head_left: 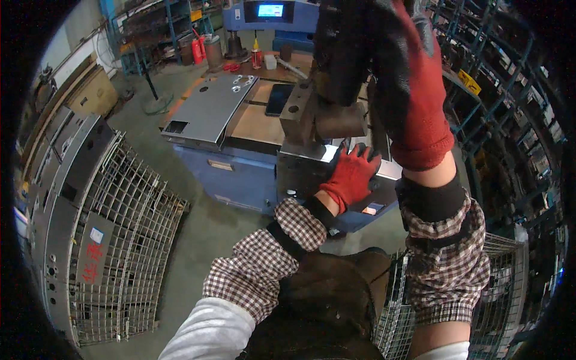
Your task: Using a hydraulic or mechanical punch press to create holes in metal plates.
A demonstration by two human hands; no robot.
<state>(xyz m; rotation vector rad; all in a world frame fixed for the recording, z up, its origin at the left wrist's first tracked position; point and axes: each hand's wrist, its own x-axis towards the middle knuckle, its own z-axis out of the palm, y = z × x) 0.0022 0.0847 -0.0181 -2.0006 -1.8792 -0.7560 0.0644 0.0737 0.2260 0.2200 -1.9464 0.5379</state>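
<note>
Left hand (354,174) in red glove, fingers spread flat on bright metal sheet (332,152) at press block (303,111), centre. Right hand (384,66) raised close, gripping dark lever (339,48); fingers wrapped.

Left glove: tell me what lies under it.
The left glove lies flat on a bright metal sheet on the machine block. The sheet beneath the palm is hidden.

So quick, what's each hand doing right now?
Left hand: open, fingers spread flat on the metal sheet at the press.
Right hand: raised and closed around a dark handle up top.
</note>
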